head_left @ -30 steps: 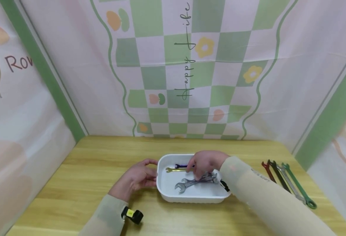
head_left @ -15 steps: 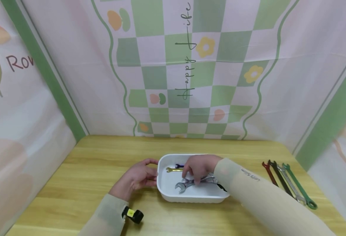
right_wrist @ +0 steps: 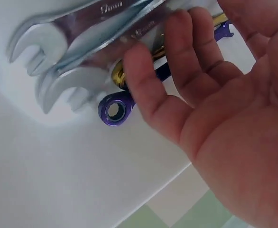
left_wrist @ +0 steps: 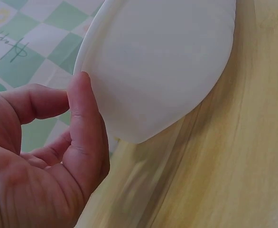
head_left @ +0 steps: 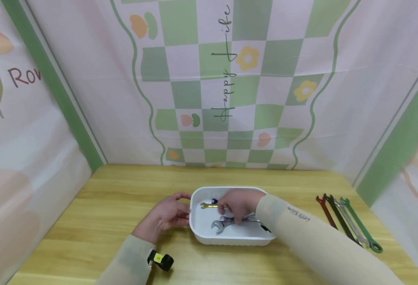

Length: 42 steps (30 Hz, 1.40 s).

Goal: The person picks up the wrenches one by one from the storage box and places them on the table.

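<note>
In the head view, a white plastic tray (head_left: pixel 209 238) stands on the table with wrenches inside. My left hand (head_left: pixel 169 211) holds the tray's left end; thumb and finger meet at the rim in the left wrist view. My right hand (head_left: pixel 240 202) is inside the tray, fingers bent down over silver open-end wrenches (head_left: pixel 220 225). Beside them a gold wrench (head_left: pixel 209 205) and a purple ratcheting wrench (right_wrist: pixel 114 110) run partly behind its fingers. In the right wrist view the lower fingers lie close to the wrenches. Whether they grip one is hidden.
At the table's right side lie a red wrench (head_left: pixel 326 211), a black wrench (head_left: pixel 340 219), a silver wrench (head_left: pixel 351 221) and a green wrench (head_left: pixel 362 225) in a row. A patterned curtain (head_left: pixel 244 138) hangs behind the wooden table (head_left: pixel 130 186).
My right hand has shifted left and slightly toward me inside the tray, now covering more of the purple wrench. My left hand, the tray and the row of wrenches stay in place.
</note>
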Each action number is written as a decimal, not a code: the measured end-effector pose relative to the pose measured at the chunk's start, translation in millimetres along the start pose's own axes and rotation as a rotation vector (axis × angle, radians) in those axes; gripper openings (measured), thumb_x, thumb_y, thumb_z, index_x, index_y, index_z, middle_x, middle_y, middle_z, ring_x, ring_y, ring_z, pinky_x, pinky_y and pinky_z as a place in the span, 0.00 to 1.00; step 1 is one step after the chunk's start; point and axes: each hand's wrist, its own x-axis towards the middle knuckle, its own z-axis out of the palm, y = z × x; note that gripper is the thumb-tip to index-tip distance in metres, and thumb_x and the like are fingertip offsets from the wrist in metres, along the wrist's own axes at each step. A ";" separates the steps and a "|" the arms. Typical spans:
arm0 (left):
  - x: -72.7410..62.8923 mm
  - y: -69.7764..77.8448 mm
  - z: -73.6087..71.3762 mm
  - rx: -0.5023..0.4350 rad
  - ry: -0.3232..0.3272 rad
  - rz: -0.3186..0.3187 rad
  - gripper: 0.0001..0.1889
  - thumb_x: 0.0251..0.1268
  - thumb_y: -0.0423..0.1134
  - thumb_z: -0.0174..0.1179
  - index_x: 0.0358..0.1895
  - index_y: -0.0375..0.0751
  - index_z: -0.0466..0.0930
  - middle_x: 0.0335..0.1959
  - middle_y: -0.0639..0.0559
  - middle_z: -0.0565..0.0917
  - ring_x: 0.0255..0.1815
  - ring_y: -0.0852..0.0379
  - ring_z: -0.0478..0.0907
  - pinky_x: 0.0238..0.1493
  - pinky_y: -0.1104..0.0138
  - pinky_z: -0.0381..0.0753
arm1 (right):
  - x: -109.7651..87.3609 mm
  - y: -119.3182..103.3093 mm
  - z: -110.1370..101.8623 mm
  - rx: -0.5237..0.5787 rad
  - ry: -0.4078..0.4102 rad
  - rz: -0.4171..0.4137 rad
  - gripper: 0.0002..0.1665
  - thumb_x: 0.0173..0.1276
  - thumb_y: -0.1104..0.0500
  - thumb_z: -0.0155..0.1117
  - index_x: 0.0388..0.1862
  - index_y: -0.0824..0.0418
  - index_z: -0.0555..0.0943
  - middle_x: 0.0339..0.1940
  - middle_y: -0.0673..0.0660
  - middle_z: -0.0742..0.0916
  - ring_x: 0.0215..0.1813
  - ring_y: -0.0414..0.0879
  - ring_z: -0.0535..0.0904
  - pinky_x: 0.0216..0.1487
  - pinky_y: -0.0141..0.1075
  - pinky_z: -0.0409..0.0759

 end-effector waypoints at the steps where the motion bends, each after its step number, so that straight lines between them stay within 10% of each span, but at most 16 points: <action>1: 0.3 -0.1 0.1 -0.001 0.001 0.001 0.30 0.56 0.21 0.57 0.65 0.35 0.66 0.36 0.36 0.80 0.30 0.52 0.80 0.31 0.63 0.85 | 0.7 -0.2 0.7 -0.001 0.013 0.003 0.27 0.46 0.72 0.75 0.38 0.44 0.80 0.34 0.47 0.81 0.35 0.42 0.74 0.38 0.37 0.76; 24: 2.3 -2.7 0.1 -0.001 -0.006 0.012 0.31 0.55 0.20 0.57 0.66 0.35 0.65 0.34 0.37 0.81 0.27 0.53 0.80 0.30 0.64 0.85 | 4.9 -0.3 8.9 0.003 0.195 0.018 0.24 0.46 0.71 0.75 0.39 0.47 0.91 0.35 0.41 0.85 0.37 0.37 0.77 0.46 0.36 0.79; 42: 2.9 -4.3 0.1 -0.002 -0.026 0.032 0.31 0.56 0.20 0.55 0.66 0.33 0.63 0.29 0.42 0.79 0.26 0.54 0.79 0.27 0.66 0.84 | 13.0 9.8 11.6 0.012 0.179 -0.083 0.22 0.47 0.71 0.71 0.33 0.44 0.84 0.23 0.43 0.78 0.28 0.39 0.72 0.30 0.35 0.75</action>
